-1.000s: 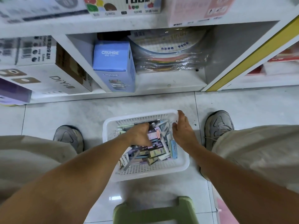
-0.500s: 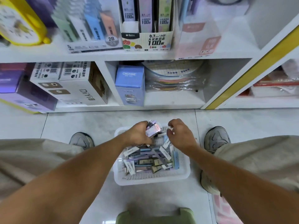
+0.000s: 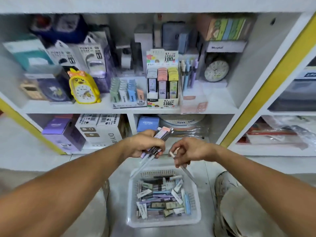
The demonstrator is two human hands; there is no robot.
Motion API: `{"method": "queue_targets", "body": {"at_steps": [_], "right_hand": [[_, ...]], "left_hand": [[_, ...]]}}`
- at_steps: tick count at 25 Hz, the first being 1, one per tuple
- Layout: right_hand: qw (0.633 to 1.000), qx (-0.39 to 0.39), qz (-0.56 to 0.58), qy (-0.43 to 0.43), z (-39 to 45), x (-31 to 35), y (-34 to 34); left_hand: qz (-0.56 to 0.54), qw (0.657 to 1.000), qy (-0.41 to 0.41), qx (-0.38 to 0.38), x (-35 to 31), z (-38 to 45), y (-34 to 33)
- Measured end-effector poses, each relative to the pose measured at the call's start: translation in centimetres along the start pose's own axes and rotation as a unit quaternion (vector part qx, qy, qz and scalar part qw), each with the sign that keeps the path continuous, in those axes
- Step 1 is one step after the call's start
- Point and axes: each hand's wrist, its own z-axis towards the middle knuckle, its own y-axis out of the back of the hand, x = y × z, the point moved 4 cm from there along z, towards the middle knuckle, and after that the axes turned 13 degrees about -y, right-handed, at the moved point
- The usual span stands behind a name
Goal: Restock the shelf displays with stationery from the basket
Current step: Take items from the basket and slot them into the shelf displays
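Brightness: bright and even, a cool white indoor light; its source is out of view.
Shadows: soft and faint; the lower shelf compartments (image 3: 171, 129) sit darker than the upper ones.
Glare: pale sheen on the glossy floor tiles (image 3: 119, 224) beside the white basket (image 3: 164, 223); small glints on the clear plastic wrapping (image 3: 287, 130) at right.
Blur: the upper shelf goods are smeared and soft, their print hard to read; the forearms and basket contents look sharper.
Distortion: strong wide-angle bending; the yellow shelf edges (image 3: 266, 82) lean outward and straight shelves curve toward the corners.
Colour: slightly washed-out whites, pastel packaging muted.
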Motion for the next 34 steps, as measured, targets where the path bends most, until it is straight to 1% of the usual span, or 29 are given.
{"method": "queue_targets", "body": {"at_steps": [1, 2, 4, 6, 8, 9, 11, 12, 14, 18, 22, 26, 27, 30, 31, 34], "right_hand": [[1.0, -0.021, -0.008, 0.021, -1.5, 1.5, 1.7], [0.997, -0.06, -0.013, 0.048, -3.0, 3.2, 3.6], [0.98, -0.168, -0.007, 0.111, -5.9, 6.8, 7.3], [0.945, -0.281, 0.038, 0.166, -8.6, 9.8, 10.8], [0.891, -0.381, 0.103, 0.223, -10.9, 11.9, 14.1], [0.867, -0.417, 0.126, 0.242, -11.6, 12.3, 15.3], [0.829, -0.485, 0.12, 0.252, -12.2, 12.8, 17.6], [0.818, -0.511, 0.095, 0.246, -12.0, 12.9, 18.3], [0.809, -0.534, 0.036, 0.242, -10.8, 12.6, 18.8], [0.802, -0.55, -0.053, 0.227, -7.1, 11.1, 18.6], [0.815, -0.542, -0.075, 0.188, -4.6, 10.8, 19.7], [0.826, -0.523, -0.109, 0.179, -4.0, 11.2, 20.3], [0.823, -0.525, -0.118, 0.182, -4.0, 11.4, 20.3], [0.781, -0.559, -0.178, 0.214, -4.2, 12.3, 19.9], [0.774, -0.567, -0.181, 0.217, -4.2, 12.5, 19.9], [0.781, -0.567, -0.166, 0.203, -3.7, 12.6, 19.8]], "left_hand": [[-0.031, 0.999, -0.01, 0.002, -2.1, -0.6, 0.3], [-0.058, 0.998, -0.025, 0.002, -4.2, -1.0, 0.7], [-0.082, 0.995, -0.053, -0.016, -8.3, -1.8, 1.2], [-0.103, 0.99, -0.074, -0.06, -11.8, -2.3, 1.7], [-0.138, 0.981, -0.093, -0.099, -14.7, -2.6, 2.2], [-0.171, 0.974, -0.099, -0.112, -15.6, -2.6, 2.3], [-0.235, 0.957, -0.107, -0.132, -17.3, -2.3, 2.8], [-0.259, 0.949, -0.11, -0.14, -17.9, -1.8, 3.0], [-0.289, 0.937, -0.116, -0.16, -18.4, -0.9, 3.4], [-0.313, 0.922, -0.116, -0.198, -18.4, 1.0, 4.7], [-0.324, 0.912, -0.119, -0.22, -18.6, 2.0, 5.8], [-0.329, 0.909, -0.124, -0.224, -18.7, 2.4, 6.1], [-0.333, 0.907, -0.125, -0.224, -18.8, 2.5, 6.1], [-0.34, 0.905, -0.129, -0.219, -19.1, 2.8, 5.8], [-0.34, 0.906, -0.129, -0.216, -19.2, 2.8, 5.7], [-0.342, 0.907, -0.13, -0.21, -19.4, 3.0, 5.6]]}}
